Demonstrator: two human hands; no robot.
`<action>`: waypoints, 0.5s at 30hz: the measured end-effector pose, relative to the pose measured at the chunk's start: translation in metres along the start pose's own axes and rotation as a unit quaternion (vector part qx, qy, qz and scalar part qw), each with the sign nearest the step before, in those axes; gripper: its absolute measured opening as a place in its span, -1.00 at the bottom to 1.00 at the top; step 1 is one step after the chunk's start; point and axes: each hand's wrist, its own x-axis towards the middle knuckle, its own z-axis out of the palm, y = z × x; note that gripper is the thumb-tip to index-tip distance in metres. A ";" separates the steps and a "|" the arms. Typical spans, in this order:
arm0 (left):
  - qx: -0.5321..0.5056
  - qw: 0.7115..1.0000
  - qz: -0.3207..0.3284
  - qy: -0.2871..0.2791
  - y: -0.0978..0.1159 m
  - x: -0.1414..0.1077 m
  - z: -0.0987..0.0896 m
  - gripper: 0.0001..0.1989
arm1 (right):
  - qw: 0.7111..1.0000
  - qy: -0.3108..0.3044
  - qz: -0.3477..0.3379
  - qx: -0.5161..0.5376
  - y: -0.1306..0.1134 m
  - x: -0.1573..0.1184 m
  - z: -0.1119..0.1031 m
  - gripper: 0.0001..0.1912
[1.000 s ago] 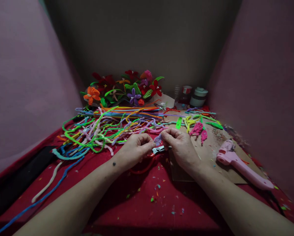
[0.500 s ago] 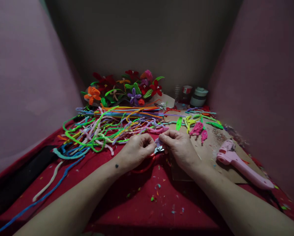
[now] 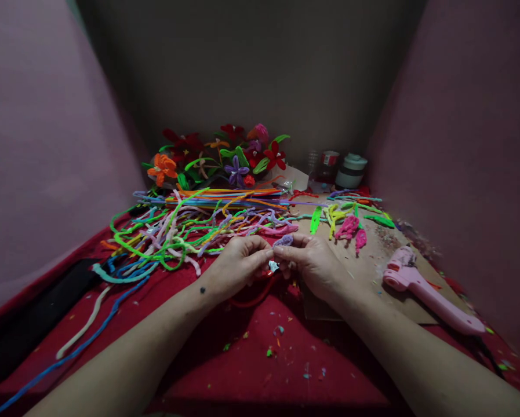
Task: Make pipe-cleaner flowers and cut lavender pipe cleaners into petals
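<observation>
No words, brands or numbers can be read. At two o'clock from the middle of the view, a red-and-white label [image 3: 330,158] sits on a dark jar [image 3: 328,172]; its print is too small and dim to make out.

On the counter [image 3: 281,370], the glue gun [image 3: 429,292] seems to lie partly on the cardboard [image 3: 373,284], with the flowers [image 3: 237,171] behind the stems [image 3: 207,223].

The light is rather dim: smooth pink wall [image 3: 37,145] at 9 o'clock is brighter than dark grey wall [image 3: 255,63] at 12. On red cloth cover [image 3: 233,370], 2 soft shadows lie toward 6 o'clock. Edges look stretched, slightly blurred.
</observation>
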 end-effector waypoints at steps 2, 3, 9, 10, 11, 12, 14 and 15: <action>-0.023 1.000 -0.013 -0.008 -0.001 0.001 -0.001 -0.77 | 1.000 0.007 0.004 0.025 0.003 0.001 0.000 -0.83; -0.035 0.999 -0.022 -0.012 -0.001 0.001 -0.001 -0.78 | 0.999 0.012 0.009 0.036 0.004 0.001 0.000 -0.81; -0.066 0.997 -0.042 -0.023 -0.002 0.001 -0.003 -0.76 | 0.999 0.018 0.016 0.044 0.004 0.000 0.003 -0.81; -0.060 0.997 -0.042 -0.021 -0.001 0.001 -0.003 -0.76 | 0.999 0.017 0.007 0.036 0.004 0.000 0.003 -0.82; -0.051 0.998 -0.042 -0.019 -0.001 0.001 -0.003 -0.75 | 0.999 0.018 -0.003 0.026 0.003 -0.001 0.003 -0.83; -0.041 0.998 -0.042 -0.017 -0.001 0.001 -0.004 -0.75 | 1.000 0.020 -0.011 0.015 0.003 -0.001 0.003 -0.83; -0.023 0.999 -0.036 -0.021 0.000 0.001 -0.005 -0.75 | 0.999 0.033 -0.024 -0.007 0.002 -0.001 0.004 -0.82; -0.012 0.999 -0.032 -0.026 0.000 0.001 -0.005 -0.74 | 0.998 0.046 -0.031 -0.019 0.001 -0.001 0.004 -0.82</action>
